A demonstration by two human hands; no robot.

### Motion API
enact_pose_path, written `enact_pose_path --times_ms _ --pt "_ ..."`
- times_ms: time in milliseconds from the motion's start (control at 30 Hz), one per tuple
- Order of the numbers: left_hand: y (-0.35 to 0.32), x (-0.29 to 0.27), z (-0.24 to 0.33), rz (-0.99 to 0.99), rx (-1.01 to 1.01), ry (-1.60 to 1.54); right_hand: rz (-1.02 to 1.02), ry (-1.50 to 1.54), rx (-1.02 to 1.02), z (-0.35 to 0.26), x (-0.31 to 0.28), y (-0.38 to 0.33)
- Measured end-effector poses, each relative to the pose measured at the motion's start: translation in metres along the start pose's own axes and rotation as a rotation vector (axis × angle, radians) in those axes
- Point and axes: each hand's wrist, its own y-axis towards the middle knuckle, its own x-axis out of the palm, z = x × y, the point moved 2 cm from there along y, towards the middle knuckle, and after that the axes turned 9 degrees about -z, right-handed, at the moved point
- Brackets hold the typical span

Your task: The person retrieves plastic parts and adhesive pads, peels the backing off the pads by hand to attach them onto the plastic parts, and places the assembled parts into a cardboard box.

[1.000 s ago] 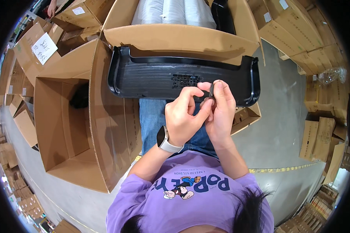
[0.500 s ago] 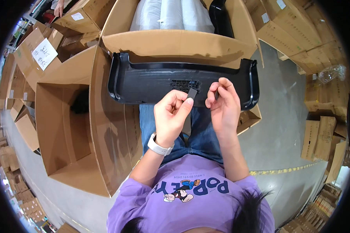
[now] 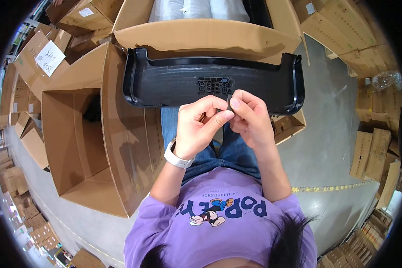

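My left hand [image 3: 197, 121], with a white band on its wrist, pinches a small dark grey strip [image 3: 229, 102] between thumb and fingers. My right hand [image 3: 253, 117] meets it there, thumb and fingertips closed on the same strip, so most of the piece is hidden. Just beyond both hands a wide black plastic panel [image 3: 165, 82] with raised ends rests across my legs, against the front of a carton. A patch of moulded grid [image 3: 213, 85] shows at the panel's middle, close above my fingertips.
Ahead, an open carton [image 3: 201, 33] holds long rolls in pale wrapping [image 3: 196, 10] and a black part. At left stands another open carton [image 3: 82, 147] with something black inside. Stacked cartons [image 3: 339, 31] line the right, with crumpled clear plastic [image 3: 386, 81] on them.
My right hand has moved left and closed on the strip that my left hand holds; the two hands were apart before. The panel and cartons sit slightly higher in view.
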Motion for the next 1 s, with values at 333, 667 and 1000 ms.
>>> enact_pose_path --times_ms 333,667,1000 --pt "-0.001 -0.003 0.001 0.013 0.115 0.006 -0.227 0.371 0.189 0.001 0.012 -0.003" --pt "-0.003 0.015 0.001 0.142 0.028 -0.23 -0.213 0.418 0.114 0.001 0.013 -0.002" --pt "-0.011 0.006 -0.001 0.11 -0.031 -0.234 -0.116 0.359 0.039 0.006 0.013 -0.005"
